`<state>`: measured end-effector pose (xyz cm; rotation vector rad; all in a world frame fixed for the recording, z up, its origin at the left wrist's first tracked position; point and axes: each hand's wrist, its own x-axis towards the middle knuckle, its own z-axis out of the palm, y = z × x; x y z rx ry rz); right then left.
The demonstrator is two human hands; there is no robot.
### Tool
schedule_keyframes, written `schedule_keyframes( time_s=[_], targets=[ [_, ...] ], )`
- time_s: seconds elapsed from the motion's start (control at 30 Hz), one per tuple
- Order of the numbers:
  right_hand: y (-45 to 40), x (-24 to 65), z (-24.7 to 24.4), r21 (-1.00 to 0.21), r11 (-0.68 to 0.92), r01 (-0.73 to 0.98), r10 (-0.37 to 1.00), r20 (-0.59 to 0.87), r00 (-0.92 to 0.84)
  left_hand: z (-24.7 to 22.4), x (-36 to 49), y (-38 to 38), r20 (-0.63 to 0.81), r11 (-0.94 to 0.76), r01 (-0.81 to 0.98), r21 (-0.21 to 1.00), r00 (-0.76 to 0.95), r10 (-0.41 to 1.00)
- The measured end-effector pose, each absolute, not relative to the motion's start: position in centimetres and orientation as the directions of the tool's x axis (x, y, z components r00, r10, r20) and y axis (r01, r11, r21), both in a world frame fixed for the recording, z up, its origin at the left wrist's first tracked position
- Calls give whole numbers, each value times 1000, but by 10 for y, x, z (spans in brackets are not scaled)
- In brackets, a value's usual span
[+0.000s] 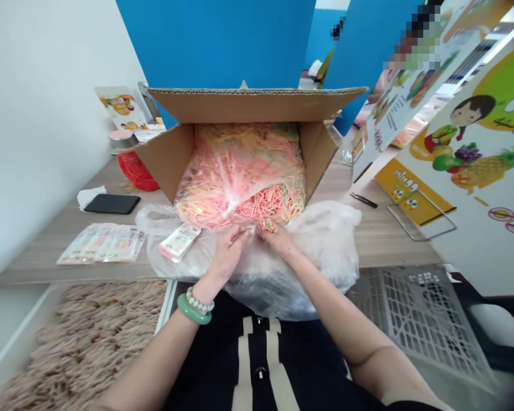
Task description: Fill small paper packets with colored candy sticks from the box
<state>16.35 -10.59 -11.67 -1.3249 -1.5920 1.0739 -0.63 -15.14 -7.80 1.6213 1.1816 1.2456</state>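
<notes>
A cardboard box (pixel 246 105) lies open toward me, with a clear plastic bag (pixel 223 177) inside full of thin pink, yellow and green sticks (pixel 276 202). At the bag's front edge, my right hand (pixel 277 237) is closed around a few of the sticks. Just beside it on the left, my left hand (pixel 231 245) has its fingers pinched together; what they hold is too small to name. Under both hands, loose clear plastic (pixel 325 234) spreads over the table's front edge. A small stack of printed packets (pixel 179 242) rests on the plastic left of my left hand.
On the table (pixel 38 251) at left are flat printed sheets (pixel 103 243), a black phone (pixel 112 204) and a red container (pixel 137 171). Tweezers (pixel 364 200) and a wire stand (pixel 422 216) lie right. Below are a packet-filled bin (pixel 98 342) and a grey crate (pixel 432 319).
</notes>
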Motion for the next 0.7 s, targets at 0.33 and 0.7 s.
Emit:
schedule_keyframes(
  time_s=[0.33, 0.7],
  targets=[
    [-106, 168, -127, -996, 33, 85, 982, 16, -187, -117, -16, -160, 245, -482, 513, 710, 462, 852],
    [-112, 188, -115, -961, 177, 214, 921, 85, -380, -91, -24, -157, 373, -515, 559, 649, 357, 857]
  ],
)
